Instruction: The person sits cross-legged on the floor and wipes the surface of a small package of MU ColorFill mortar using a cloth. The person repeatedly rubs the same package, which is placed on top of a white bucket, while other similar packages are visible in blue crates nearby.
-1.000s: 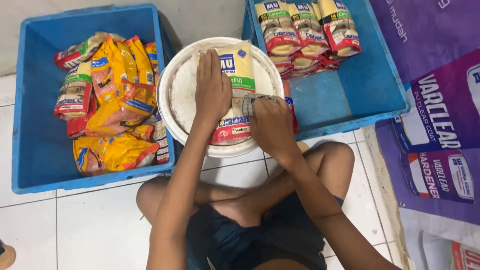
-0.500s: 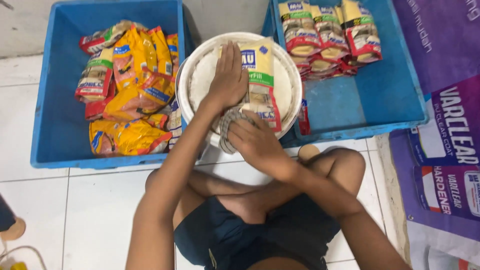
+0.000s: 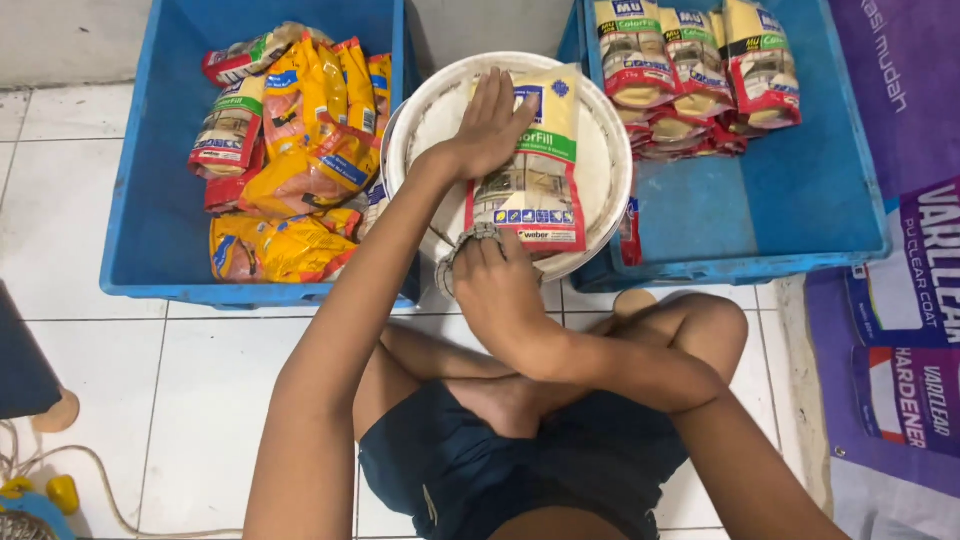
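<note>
A cream and green pouch (image 3: 535,175) with a red bottom band lies flat on the lid of a white bucket (image 3: 600,150) between two crates. My left hand (image 3: 488,125) rests flat on the pouch's upper left part, fingers spread and pointing away from me. My right hand (image 3: 497,285) is at the bucket's near rim, just below the pouch, closed over a bunched grey cloth (image 3: 468,243). My forearms cross in front of my folded legs.
A blue crate (image 3: 150,240) on the left holds several yellow and red pouches (image 3: 300,150). A blue crate (image 3: 780,200) on the right holds a row of cream pouches (image 3: 690,70) at its far end. Purple printed sacks (image 3: 900,330) lie at the right. White tiled floor.
My right hand with the cloth has slid off the pouch's right side, toward me, to the bucket's near rim. My left hand stays flat on the pouch. The view has shifted.
</note>
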